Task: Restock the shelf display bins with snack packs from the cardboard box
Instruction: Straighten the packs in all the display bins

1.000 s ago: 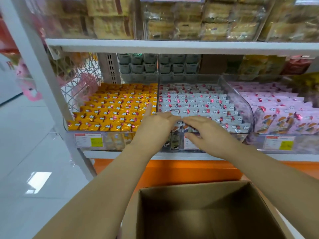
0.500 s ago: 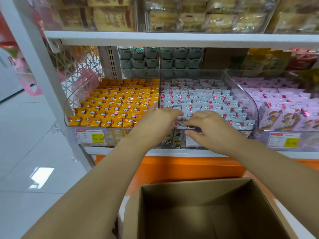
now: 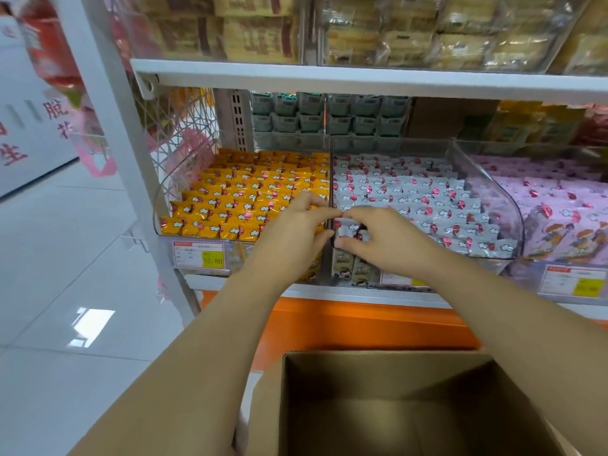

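Snack pack (image 3: 350, 230), 1 grey wrapper with a red mark, sits at the front left corner of the middle bin (image 3: 477, 179). The right hand (image 3: 388, 238) pinches it, fingers curled over its top edge and thumb under it. The left hand (image 3: 292, 232) reaches in from the other side of the dark divider (image 3: 331, 179). Its curled fingertips meet the right hand's at the pack's top, but I cannot tell whether it grips the pack, the divider or neither. 3 clear bins stand side by side on this shelf. The left bin (image 3: 164, 192) holds tidy rows of orange packs (image 3: 237, 199), the middle one holds rows of grey packs (image 3: 411, 192), and the right bin (image 3: 533, 278) holds pink packs (image 3: 559, 205). 3 price labels (image 3: 197, 258) hang along the bin fronts, the middle one partly hidden by the right arm. Above, the upper shelf (image 3: 329, 77) carries clear bins of tan packets. Below the bins runs an orange panel (image 3: 362, 324), and nearest the camera, under both forearms, stands 1 open cardboard box (image 3: 266, 406), its brown inner walls showing.
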A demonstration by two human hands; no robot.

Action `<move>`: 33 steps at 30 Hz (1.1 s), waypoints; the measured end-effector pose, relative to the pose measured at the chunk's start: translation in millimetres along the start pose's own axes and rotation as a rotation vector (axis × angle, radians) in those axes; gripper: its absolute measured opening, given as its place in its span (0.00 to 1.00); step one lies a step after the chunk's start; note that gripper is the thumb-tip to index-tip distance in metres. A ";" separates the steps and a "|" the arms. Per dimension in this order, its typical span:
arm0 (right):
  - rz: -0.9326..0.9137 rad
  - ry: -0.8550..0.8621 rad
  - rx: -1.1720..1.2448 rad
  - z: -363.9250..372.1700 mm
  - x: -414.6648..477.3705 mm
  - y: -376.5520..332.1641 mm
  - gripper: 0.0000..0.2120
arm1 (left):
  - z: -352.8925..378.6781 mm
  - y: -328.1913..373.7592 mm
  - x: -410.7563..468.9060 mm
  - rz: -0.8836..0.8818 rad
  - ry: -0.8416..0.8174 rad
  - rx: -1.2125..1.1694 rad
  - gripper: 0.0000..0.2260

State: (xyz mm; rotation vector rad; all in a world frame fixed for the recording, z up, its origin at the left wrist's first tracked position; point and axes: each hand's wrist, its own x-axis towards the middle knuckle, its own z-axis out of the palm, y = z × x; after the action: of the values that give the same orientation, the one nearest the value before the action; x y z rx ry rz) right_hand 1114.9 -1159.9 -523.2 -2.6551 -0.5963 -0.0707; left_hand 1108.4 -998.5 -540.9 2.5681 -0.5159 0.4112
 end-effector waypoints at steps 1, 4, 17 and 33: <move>0.003 -0.010 0.008 -1.6 1.1 -0.1 0.22 | -0.6 -0.7 0.2 -0.004 -0.009 0.003 0.17; 0.004 0.023 0.007 -2.5 0.5 -2.5 0.19 | -2.7 -2.0 0.3 0.011 -0.023 0.008 0.18; -0.017 0.148 -0.046 5.9 -3.7 -3.7 0.12 | -1.6 -5.4 -1.0 0.034 -0.019 0.003 0.16; 0.023 -0.286 -0.072 -15.0 27.4 1.2 0.03 | -3.3 -4.1 -1.4 0.014 -0.044 0.007 0.13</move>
State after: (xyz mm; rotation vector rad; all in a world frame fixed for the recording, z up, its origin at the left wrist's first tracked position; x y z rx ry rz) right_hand 1140.9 -1156.1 -506.2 -2.7634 -0.6635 0.3043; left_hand 1108.3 -993.1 -540.2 2.5861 -0.5487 0.3629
